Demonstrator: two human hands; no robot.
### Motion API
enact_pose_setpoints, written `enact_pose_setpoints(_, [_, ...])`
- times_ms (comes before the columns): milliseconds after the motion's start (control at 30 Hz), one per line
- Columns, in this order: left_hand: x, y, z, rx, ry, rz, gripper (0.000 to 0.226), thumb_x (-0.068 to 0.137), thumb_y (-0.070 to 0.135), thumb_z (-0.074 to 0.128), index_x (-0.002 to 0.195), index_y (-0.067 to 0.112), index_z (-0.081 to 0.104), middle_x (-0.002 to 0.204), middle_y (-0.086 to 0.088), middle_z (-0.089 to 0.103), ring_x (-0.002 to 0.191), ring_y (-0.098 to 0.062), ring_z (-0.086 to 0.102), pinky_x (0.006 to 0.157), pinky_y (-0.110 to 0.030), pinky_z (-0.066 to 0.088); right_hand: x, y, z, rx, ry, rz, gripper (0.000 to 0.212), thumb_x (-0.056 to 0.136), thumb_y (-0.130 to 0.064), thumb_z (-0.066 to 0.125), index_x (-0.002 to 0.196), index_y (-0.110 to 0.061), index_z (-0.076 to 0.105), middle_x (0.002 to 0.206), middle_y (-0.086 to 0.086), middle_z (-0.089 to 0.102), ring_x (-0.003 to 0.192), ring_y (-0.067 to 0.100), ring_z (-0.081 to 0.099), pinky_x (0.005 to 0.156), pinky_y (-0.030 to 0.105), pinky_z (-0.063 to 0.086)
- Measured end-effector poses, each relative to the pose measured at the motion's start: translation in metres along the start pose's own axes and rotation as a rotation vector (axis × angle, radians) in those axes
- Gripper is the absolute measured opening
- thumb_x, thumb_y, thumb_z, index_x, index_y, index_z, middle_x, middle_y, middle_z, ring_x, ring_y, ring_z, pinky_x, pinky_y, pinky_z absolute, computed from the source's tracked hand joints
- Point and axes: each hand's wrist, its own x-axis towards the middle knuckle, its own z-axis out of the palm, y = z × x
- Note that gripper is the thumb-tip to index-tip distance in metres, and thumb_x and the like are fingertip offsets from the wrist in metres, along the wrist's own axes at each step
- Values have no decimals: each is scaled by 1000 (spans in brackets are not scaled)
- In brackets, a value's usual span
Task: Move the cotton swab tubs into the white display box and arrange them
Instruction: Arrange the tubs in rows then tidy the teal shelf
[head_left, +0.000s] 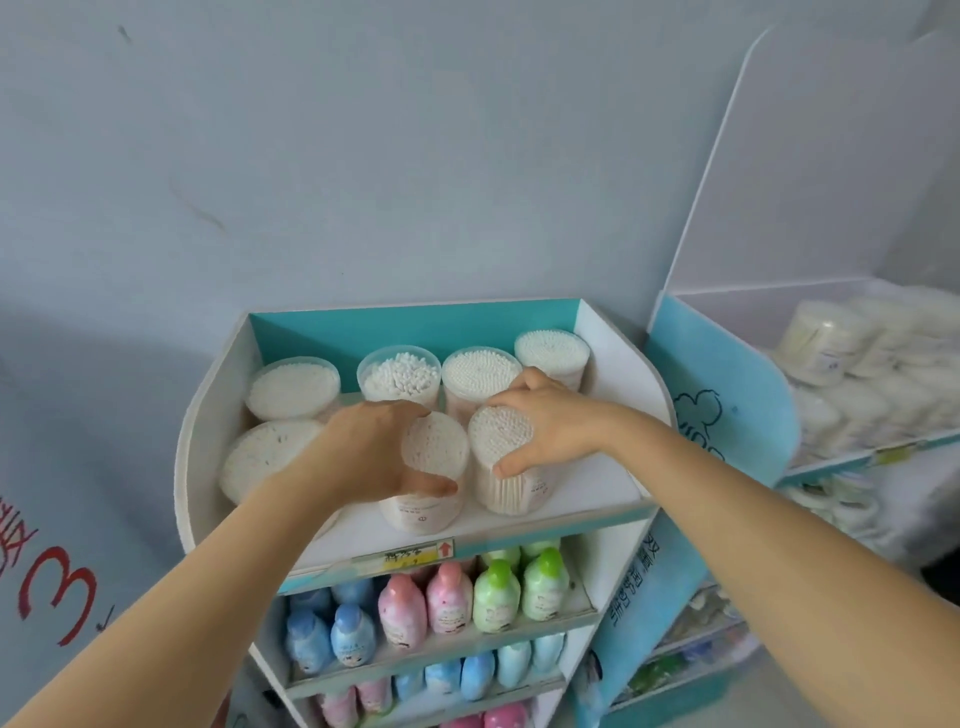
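The white display box (618, 358) with a teal back wall sits on top of a shelf unit and holds several clear round cotton swab tubs. My left hand (363, 447) grips a front-row tub (434, 470) from its left side, thumb curled under its near edge. My right hand (550, 421) grips the neighbouring front tub (501, 452) from the right, fingers over its far edge, thumb on its near side. Behind stand more tubs: back left (292, 387), back middle (399, 375), another (478, 371) and back right (551, 352). A large tub (267, 457) stands at the front left.
Below the box, shelves carry blue, pink and green bottles (447, 597). A yellow price tag (410, 555) hangs on the shelf edge. To the right a second teal-sided display (727, 415) holds white cotton packs (878, 358). A pale wall rises behind.
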Motion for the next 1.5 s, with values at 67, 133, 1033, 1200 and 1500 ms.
enact_pose_setpoints(67, [0, 2, 3, -18, 10, 23, 95, 57, 71, 68, 138, 31, 39, 135, 3, 52, 123, -20, 47, 97, -31, 38, -6, 3, 3, 21, 22, 33, 92, 70, -54, 74, 146, -29, 28, 146, 3, 23, 137, 21, 24, 114, 37, 25])
enact_pose_setpoints(133, [2, 6, 7, -27, 18, 56, 94, 58, 71, 68, 138, 30, 40, 135, 3, 53, 123, -20, 48, 97, -32, 39, -14, 7, 6, 19, 23, 89, 97, 70, -57, 72, 149, -30, 23, 152, 6, 20, 141, 24, 19, 115, 40, 24])
enact_pose_setpoints(1033, [39, 46, 23, -66, -25, 259, 81, 68, 70, 59, 138, 36, 38, 150, 14, 30, 135, -21, 20, 109, -50, 21, -26, 29, -35, -124, -38, 26, 94, 76, -51, 71, 150, -22, 20, 154, 3, 27, 138, 21, 31, 111, 36, 31])
enact_pose_setpoints(1200, [20, -10, -14, -87, 124, 74, 62, 77, 58, 61, 132, 32, 48, 142, 6, 46, 130, -18, 38, 108, -39, 32, -13, -18, -39, -50, 85, -181, 77, 83, -43, 67, 147, -25, 29, 154, -4, 29, 140, 15, 28, 110, 28, 24])
enact_pose_setpoints(1500, [-24, -88, -37, 456, -17, -97, 91, 60, 84, 50, 136, 33, 42, 134, 8, 51, 132, -14, 31, 106, -38, 17, 27, -61, -18, -129, -92, -280, 80, 78, -48, 70, 145, -24, 34, 151, -2, 36, 134, 17, 38, 109, 34, 34])
